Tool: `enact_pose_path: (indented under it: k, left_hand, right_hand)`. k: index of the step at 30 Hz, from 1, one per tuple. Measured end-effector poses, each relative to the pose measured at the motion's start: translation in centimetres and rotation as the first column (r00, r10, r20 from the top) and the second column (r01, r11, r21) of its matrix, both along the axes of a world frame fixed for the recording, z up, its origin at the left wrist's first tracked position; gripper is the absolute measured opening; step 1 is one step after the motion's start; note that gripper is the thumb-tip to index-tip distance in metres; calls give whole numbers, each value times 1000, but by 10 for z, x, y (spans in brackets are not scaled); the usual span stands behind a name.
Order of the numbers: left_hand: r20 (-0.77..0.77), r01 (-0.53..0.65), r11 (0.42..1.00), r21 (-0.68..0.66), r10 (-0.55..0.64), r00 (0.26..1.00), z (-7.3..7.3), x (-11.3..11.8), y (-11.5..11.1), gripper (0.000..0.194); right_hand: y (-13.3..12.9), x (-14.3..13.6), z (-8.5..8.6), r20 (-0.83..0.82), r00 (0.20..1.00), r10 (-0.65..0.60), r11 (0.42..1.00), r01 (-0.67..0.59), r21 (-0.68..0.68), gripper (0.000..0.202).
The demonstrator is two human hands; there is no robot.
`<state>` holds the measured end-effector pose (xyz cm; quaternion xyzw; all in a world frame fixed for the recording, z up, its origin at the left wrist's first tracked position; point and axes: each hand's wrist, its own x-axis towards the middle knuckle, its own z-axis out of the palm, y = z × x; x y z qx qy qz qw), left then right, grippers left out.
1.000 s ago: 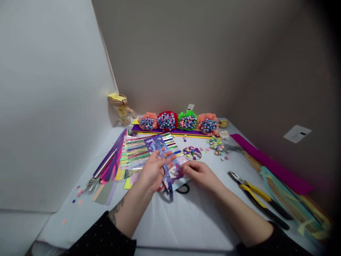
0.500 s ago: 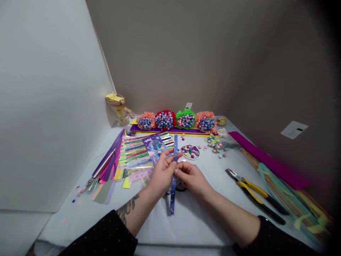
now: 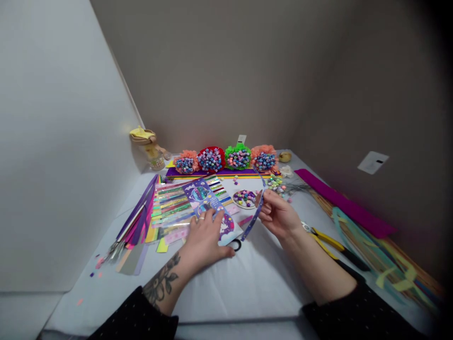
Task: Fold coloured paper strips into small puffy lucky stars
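While the left hand (image 3: pixel 205 240) lies nearer the person and to the left of the round dish (image 3: pixel 244 208), its fingers are spread wide over the patterned packet (image 3: pixel 198 192). The right hand (image 3: pixel 279 215), nearer and to the right of the dish, pinches the blue dotted strip (image 3: pixel 252 225) between thumb and fingertips. The strip curves upright along the dish's right side, its lower end by the packet's corner.

White cloth (image 3: pixel 244 297) covers the table under the dish, with soft creases running toward the near edge. Beyond the dish stand four ruffled paper bunches (image 3: pixel 238 157) filled with tiny coloured pieces, in front of a plain grey wall (image 3: pixel 226 85). A smooth white panel (image 3: pixel 53 141) rises well to the dish's left, and a white wall plate (image 3: pixel 373 162) sits on the wall far to its right. Far left of the dish, a yellow-topped bottle (image 3: pixel 152 151) stands near the panel; nearer lies a fan of long paper strips (image 3: pixel 138 222). To the dish's right are a magenta sheet (image 3: pixel 343 203) and, nearer, yellow-and-black pliers (image 3: pixel 329 240), partly hidden by the right forearm. A black ring-shaped handle (image 3: pixel 236 244) shows on the near side of the dish, beside the left thumb.
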<state>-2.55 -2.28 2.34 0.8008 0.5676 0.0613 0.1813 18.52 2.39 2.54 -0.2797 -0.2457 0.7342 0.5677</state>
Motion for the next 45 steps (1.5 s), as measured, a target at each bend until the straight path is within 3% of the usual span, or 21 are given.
enact_pose_path:
  k: [9, 14, 17, 20, 22, 24, 26, 29, 37, 45]
  left_hand:
    - [284, -14, 990, -138, 53, 957, 4, -19, 16, 120]
    - [463, 5, 965, -261, 121, 878, 16, -32, 23, 111]
    - [632, 51, 925, -375, 215, 744, 28, -44, 31, 101]
    - [774, 93, 885, -456, 342, 532, 40, -56, 48, 84]
    - [806, 134, 839, -527, 444, 391, 48, -63, 64, 67]
    - [762, 127, 768, -628, 573, 302, 56, -70, 80, 58]
    - [707, 107, 709, -698, 656, 263, 63, -78, 94, 56]
    - [710, 184, 687, -703, 661, 244, 74, -89, 105, 58]
    - [779, 331, 707, -625, 594, 203, 84, -98, 108, 63]
    - [769, 330, 698, -636, 611, 190, 82, -100, 106, 62]
  right_hand:
    - [1, 1, -2, 8, 999, 50, 996, -51, 68, 32]
    - [-1, 5, 6, -7, 996, 90, 986, -88, 138, 32]
    - [-4, 10, 14, -28, 996, 90, 976, -83, 202, 31]
    - [-7, 11, 15, -16, 994, 112, 964, -105, 243, 33]
    - [-8, 5, 9, 51, 980, 193, 953, -199, 229, 34]
    - [-7, -3, 0, 182, 926, 331, 923, -357, 141, 34]
    - [-5, -13, -9, 367, 804, 468, 872, -488, -44, 34]
    - [-1, -21, -17, 581, 626, 519, 845, -478, -239, 30]
    - [8, -35, -10, 764, 483, 428, 880, -415, -230, 18]
    - [44, -73, -10, 863, 327, 385, 887, -388, -249, 22]
